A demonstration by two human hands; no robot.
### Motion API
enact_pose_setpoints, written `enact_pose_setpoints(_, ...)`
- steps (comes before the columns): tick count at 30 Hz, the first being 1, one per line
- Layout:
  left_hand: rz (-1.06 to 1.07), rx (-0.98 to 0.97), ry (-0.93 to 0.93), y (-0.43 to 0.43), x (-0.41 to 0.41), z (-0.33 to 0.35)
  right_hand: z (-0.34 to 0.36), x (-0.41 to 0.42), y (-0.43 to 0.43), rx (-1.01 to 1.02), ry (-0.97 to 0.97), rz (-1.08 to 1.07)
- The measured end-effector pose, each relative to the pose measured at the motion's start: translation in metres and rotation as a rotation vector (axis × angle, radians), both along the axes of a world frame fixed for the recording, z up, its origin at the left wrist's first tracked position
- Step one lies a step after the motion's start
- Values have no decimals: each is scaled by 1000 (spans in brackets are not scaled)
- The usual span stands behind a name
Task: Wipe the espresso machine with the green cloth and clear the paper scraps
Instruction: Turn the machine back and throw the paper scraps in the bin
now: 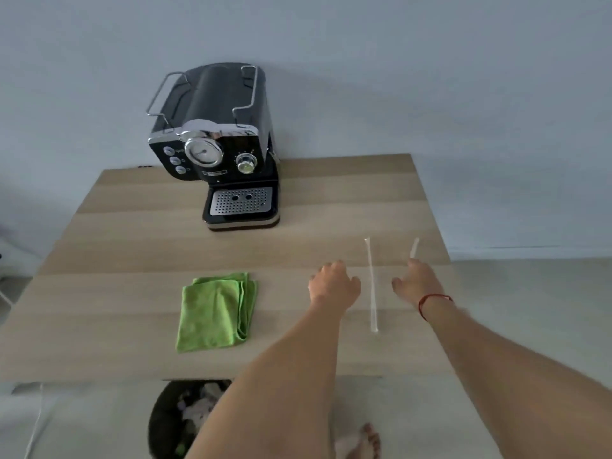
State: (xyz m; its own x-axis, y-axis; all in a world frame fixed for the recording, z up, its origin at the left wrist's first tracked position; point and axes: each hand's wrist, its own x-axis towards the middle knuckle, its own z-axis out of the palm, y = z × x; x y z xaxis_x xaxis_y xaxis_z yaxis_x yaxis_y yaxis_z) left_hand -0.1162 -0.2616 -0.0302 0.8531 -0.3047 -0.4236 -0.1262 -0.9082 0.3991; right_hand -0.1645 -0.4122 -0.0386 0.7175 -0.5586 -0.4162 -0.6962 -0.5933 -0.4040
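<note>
Paper scraps (371,283): we judged them light, limp; pinch one end.
Right grip (419,281): fingers spread, empty.
Left grip (334,283): curled; contents unclear.

Green cloth (217,313) — black espresso machine (218,140)

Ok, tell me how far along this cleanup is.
Done: nothing visible. The green cloth lies folded on the table, away from the espresso machine. In hand: the right hand reaches to the short paper scrap; the left hand rests beside the long paper scrap. Left: clear both scraps, wipe the machine.
</note>
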Motion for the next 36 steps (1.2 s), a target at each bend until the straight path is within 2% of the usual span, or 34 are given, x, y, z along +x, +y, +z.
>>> enact_pose_setpoints(6, 19, 18, 162, -45, -3, -40, -51, -29, -23, -54, 114, -96)
enact_pose_setpoints(11, 59, 82, 211, -57, -3, -53, -64, -24, -20, -64, 77, -187)
enact_pose_setpoints(17, 228, -33, 203, -18, -3, -47, -49, -11, 10, 77, -77, -202)
enact_pose_setpoints(21, 433, -104, 77, 54, 14, -26, -16, 28, 66, 217, -191, -68)
enact_pose_setpoints(26, 731, -148, -10, 183, 31, 4, 15, 64, 195, 386, -263, 159)
enact_pose_setpoints(32, 1126, -194, 10, 349, -14, -11, -5, 46, 374, 435, -122, 484)
enact_pose_setpoints(36, 1320, -229, 48, 441, -65, -46, -43, 12, 477, 475, 0, 533)
